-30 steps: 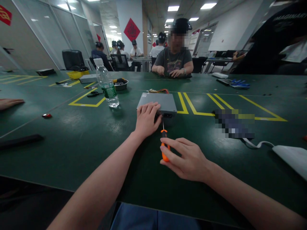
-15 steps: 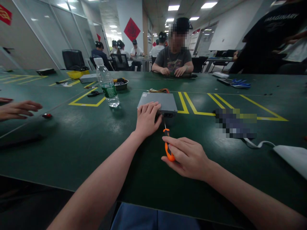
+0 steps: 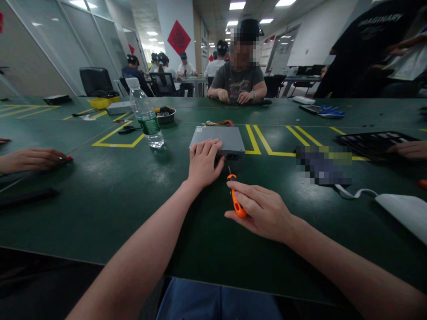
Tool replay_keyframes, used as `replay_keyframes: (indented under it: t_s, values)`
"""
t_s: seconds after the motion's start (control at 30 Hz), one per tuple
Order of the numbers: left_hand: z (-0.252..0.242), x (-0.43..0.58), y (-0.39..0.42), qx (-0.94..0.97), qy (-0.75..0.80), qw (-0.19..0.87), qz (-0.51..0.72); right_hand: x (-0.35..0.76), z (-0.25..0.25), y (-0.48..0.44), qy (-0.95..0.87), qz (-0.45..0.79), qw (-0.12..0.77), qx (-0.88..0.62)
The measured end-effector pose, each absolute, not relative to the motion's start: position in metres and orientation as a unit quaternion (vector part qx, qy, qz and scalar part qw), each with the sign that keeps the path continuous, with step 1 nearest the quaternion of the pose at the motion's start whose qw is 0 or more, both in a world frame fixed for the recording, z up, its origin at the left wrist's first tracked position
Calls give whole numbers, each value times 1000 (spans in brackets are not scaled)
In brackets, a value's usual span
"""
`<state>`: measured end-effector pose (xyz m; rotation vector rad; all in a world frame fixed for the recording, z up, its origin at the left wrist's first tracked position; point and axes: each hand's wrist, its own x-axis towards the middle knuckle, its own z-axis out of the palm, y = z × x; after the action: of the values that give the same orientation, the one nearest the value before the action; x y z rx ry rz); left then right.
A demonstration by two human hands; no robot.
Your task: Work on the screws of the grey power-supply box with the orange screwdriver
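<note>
My left hand point(image 3: 203, 162) lies flat on the near left corner of a grey metal box point(image 3: 218, 138) with coloured wires at its far end. Its fingers are spread on the lid. My right hand point(image 3: 263, 211) is closed round the orange handle of a screwdriver point(image 3: 236, 200). The thin tip of the screwdriver points at the near face of the box, just right of my left hand. Both rest low over the green table point(image 3: 100, 200).
A water bottle point(image 3: 146, 114) stands left of the box, with a metal bowl point(image 3: 166, 116) behind it. Another person's hand point(image 3: 31, 159) lies at the left edge, and one rests at a black tray point(image 3: 375, 143) on the right. A white object point(image 3: 403, 215) with a cable lies near right.
My right hand has turned the screwdriver so that its handle swings right and its tip nears the box. The hand at the left has reached further in. A black tray has come into view at the right.
</note>
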<state>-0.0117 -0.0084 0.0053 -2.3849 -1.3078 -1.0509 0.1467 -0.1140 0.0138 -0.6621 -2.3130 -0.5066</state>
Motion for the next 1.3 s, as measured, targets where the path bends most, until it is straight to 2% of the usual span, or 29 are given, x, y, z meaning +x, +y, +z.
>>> replay_keyframes:
  t_s: [0.13,0.2,0.4,0.6,0.8,1.03,1.3]
  values:
    - [6,-12,-8,-812,-448,108,-358,145,15,-117,-907,-192,252,-278]
    - [6,-12,-9,-812,-448,108,-357,145,14,-115,-910,-212,238,-267]
    - [6,-12,-9,-815,-448,108,-352,146,11,-109,-878,-236,335,-246]
    - [5,-11,-8,-812,-448,111,-358,146,12,-114,-895,-244,245,-281]
    - [5,-11,-9,-811,-451,113,-355,148,10,-109,-854,-308,312,-282]
    - [6,-11,-9,-811,-451,104,-358,151,9,-113,-887,-259,245,-294]
    - [6,-11,-8,-810,-444,104,-368,150,11,-106,-850,-308,307,-298]
